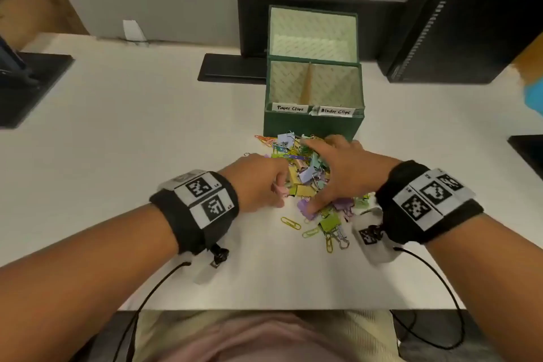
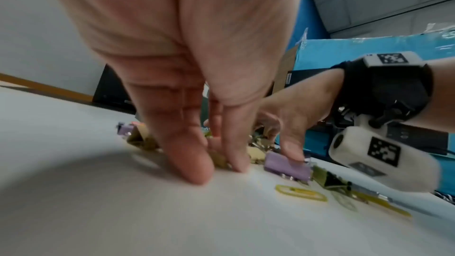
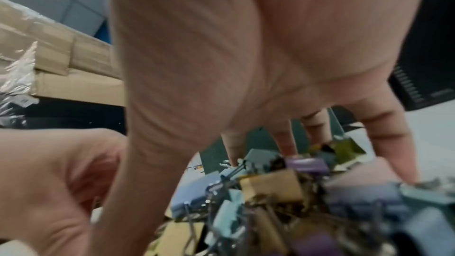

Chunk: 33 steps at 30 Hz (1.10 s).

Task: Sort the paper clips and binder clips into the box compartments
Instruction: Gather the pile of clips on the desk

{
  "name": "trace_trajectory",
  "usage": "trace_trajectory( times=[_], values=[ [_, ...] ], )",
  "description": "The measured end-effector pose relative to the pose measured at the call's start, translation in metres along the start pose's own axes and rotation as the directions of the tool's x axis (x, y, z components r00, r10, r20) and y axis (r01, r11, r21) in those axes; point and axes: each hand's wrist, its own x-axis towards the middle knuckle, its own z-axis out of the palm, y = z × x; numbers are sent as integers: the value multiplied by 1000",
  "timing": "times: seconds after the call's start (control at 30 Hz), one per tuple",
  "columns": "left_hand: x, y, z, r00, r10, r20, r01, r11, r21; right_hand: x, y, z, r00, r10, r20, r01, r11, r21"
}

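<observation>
A green box (image 1: 311, 126) stands open, with a left compartment (image 1: 286, 82) labelled Paper Clips and a right one (image 1: 335, 85) labelled Binder Clips; both look empty. A mixed pile of coloured clips (image 1: 305, 167) lies just in front of it. My left hand (image 1: 280, 188) is at the pile's left edge, where thumb and fingertips (image 2: 194, 164) close on a yellowish binder clip (image 2: 219, 160). My right hand (image 1: 332, 173) is spread flat over the pile, its fingers (image 3: 285, 139) apart. Its thumb rests on a purple binder clip (image 2: 286, 166).
Loose clips trail toward me: a yellow paper clip (image 1: 291, 223) and a green binder clip (image 1: 330, 222). A black stand base (image 1: 232, 69) sits left of the box and a black tower (image 1: 440, 23) at back right. The table's front edge (image 1: 293, 309) is near my body.
</observation>
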Motion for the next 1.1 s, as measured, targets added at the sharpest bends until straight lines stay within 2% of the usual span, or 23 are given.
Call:
trace_trajectory(
  times=[0.1, 0.23, 0.3, 0.47, 0.57, 0.7, 0.9, 1.1],
  values=[
    [6, 2, -4, 991, 14, -134, -17, 1000, -22, 2, -2, -5, 999, -9, -43, 12, 997, 82],
    [3, 2, -10, 980, 18, -200, -29, 998, -52, 3, 1, -6, 992, -3, -124, 23, 986, 162],
    [-1, -5, -11, 973, 18, -230, -30, 998, -48, -8, 9, -9, 990, 8, -141, 11, 991, 135],
    [-2, -9, -17, 957, 15, -290, -26, 999, -35, -40, 24, -1, 993, 83, 78, -83, 997, -9],
    [11, -2, -19, 975, -16, -222, 23, 999, 31, -36, 20, 12, 991, 91, 95, -86, 995, -54],
    [25, 8, -18, 999, -21, -47, 28, 986, 167, -27, 11, 12, 997, 81, -12, -81, 997, -11],
    [26, 13, -21, 996, 14, -85, -7, 997, 72, -12, -4, 12, 993, 61, -97, -52, 995, 88],
    [26, 8, -18, 990, -9, -139, -12, 989, -148, 5, -14, 8, 983, 93, -159, -73, 989, 125]
  ],
)
